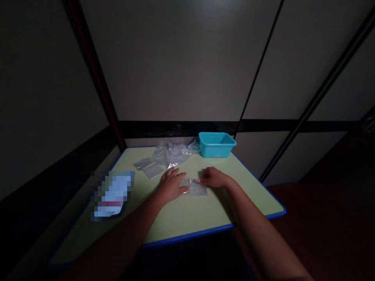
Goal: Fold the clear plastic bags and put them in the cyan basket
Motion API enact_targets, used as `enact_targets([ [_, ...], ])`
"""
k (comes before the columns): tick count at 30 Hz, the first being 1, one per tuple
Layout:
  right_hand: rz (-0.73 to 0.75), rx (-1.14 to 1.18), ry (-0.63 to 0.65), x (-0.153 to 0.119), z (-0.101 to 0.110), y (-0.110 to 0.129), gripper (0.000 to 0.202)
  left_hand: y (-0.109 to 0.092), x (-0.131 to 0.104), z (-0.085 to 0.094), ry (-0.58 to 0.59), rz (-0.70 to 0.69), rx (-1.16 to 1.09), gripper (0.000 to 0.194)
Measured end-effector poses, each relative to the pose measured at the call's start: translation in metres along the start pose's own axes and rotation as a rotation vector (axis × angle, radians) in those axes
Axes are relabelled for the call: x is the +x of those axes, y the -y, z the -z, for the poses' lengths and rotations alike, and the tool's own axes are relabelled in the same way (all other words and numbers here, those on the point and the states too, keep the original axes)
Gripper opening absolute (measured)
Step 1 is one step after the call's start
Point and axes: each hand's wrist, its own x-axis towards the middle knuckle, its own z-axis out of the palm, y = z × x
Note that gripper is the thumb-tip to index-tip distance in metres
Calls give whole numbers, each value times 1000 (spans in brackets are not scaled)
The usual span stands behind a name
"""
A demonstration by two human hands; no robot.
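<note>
– Where was the clear bag [197, 189]?
– It lay on the surface [175, 223], touching the left grip [172, 187] and right grip [215, 178]
– Their state?
– The left was spread apart; whether the right pinched, I couldn't tell

The left hand [172, 187] and right hand [216, 177] are bare, with thumbnails showing. The left forearm [139, 226], between 7 and 8 o'clock, is bare and fades into shadow; the right forearm [254, 226], between 4 and 5 o'clock, is bare to the view's edge. The dark area [202, 253] at 6 o'clock is too dim to tell whether it is clothing.
</note>
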Motion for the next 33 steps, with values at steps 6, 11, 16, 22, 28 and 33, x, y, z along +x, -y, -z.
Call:
enact_targets([
  [6, -3, 70, -155, 1, -3, -5, 28, 1, 0, -2, 8, 23, 12, 66],
  [11, -295, -137, -143, -1, 3, -2, 44, 0, -1, -3, -12, 29, 31, 67],
  [16, -227, -235, -3, -6, 5, 9, 44, -3, -2, -1, -37, 56, 71, 62],
  [22, -153, -207, 51, -6, 3, 12, 47, -3, -1, -2, 33, 93, 74, 65],
  [28, -63, -57, 73, -7, 4, 9, 37, -3, -2, -3, 46, 106, 43, 66],
  [33, 51, 293, -25, -7, 1, 5, 29, -3, -3, -4, 42, 143, 28, 69],
])
